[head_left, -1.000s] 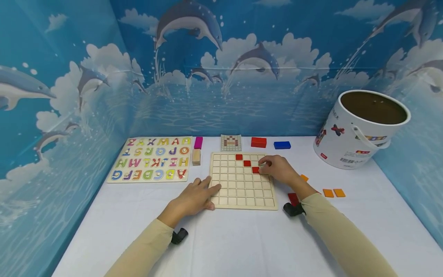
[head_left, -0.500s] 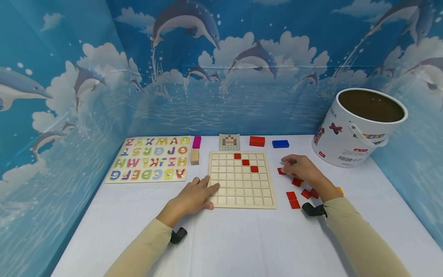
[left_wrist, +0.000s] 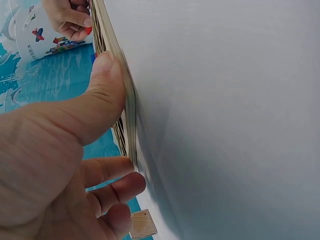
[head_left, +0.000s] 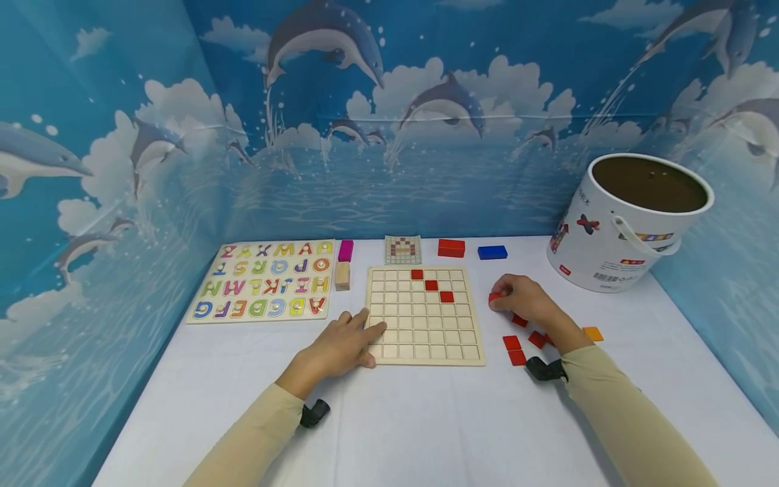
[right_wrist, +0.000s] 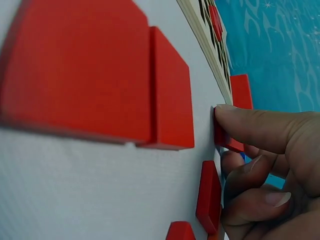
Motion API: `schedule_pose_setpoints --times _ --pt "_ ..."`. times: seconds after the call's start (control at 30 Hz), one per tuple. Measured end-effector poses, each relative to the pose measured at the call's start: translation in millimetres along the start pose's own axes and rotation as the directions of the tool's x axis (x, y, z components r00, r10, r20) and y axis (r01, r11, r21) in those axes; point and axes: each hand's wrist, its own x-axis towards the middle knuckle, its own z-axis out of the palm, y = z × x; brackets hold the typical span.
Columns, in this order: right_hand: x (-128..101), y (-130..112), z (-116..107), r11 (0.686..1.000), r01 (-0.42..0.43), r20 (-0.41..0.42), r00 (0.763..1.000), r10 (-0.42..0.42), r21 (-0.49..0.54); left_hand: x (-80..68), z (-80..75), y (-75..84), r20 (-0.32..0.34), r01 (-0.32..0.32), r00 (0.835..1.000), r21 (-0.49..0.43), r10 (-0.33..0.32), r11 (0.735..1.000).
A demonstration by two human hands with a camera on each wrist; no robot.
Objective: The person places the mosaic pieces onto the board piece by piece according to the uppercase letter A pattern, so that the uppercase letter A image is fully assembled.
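Observation:
A wooden grid board (head_left: pixel 406 322) lies in the middle of the table, with three red square tiles set on a diagonal near its far right part. My left hand (head_left: pixel 341 346) rests on the board's left edge, fingers relaxed; in the left wrist view the thumb (left_wrist: pixel 106 82) touches the rim. To the right of the board, my right hand (head_left: pixel 526 301) pinches a red tile (head_left: pixel 493 297) between thumb and fingers, close to the tabletop. In the right wrist view this tile (right_wrist: pixel 227 140) stands tilted. Several loose red tiles (head_left: pixel 512 343) lie below and beside that hand.
An orange tile (head_left: pixel 592 333) lies right of the red ones. Behind the board are a small pattern card (head_left: pixel 403 250), red blocks (head_left: pixel 451 248) and a blue block (head_left: pixel 492 252). A letter board (head_left: pixel 262 281), a wooden block (head_left: pixel 343 276) and magenta block (head_left: pixel 345 250) stand left; a white bucket (head_left: pixel 599 237) stands right.
My right hand has moved from the board to the loose tiles on the right and now pinches a red one. The left hand has stayed on the board's edge.

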Motion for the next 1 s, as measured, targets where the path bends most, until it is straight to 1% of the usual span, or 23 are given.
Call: schedule_pose_setpoints --times 0.13,0.27,0.37,0.43,0.57,0.67,0.87,1.0 --pt "0.4 2.2 -2.3 0.999 0.003 0.004 1.0 -0.003 0.048 0.2 0.3 0.5 0.006 0.007 1.0 0.0 -0.007 1.0" --pt "0.7 4.3 -3.8 0.992 0.0 0.009 1.0 -0.001 0.13 0.2 -0.1 0.9 0.005 0.004 1.0 0.004 -0.004 1.0" --pt "0.5 4.9 -4.3 0.979 -0.001 0.015 1.0 -0.002 0.203 0.2 -0.8 1.3 0.003 0.002 1.0 0.005 -0.002 1.0" --pt "0.0 5.0 -4.4 0.968 0.01 0.013 1.0 -0.014 0.249 0.3 -1.0 1.4 0.003 0.002 1.0 0.007 -0.002 1.0" --pt "-1.9 1.7 -1.0 0.936 0.021 0.012 1.0 -0.027 0.352 0.5 -0.9 1.6 0.001 0.001 1.0 0.009 -0.001 1.0" --pt "-3.7 -3.4 4.9 0.911 0.021 0.027 0.999 -0.035 0.413 0.4 -0.7 1.8 -0.001 0.002 1.0 0.004 -0.002 1.0" --pt "-6.7 -16.5 20.7 0.905 0.052 0.055 0.995 -0.083 0.422 0.2 -1.6 2.6 0.002 0.005 1.0 0.001 -0.005 1.0" --pt "-9.6 -26.2 31.9 0.916 0.072 0.086 0.99 -0.115 0.396 -0.1 -0.9 2.8 0.008 0.007 1.0 0.009 -0.007 1.0"
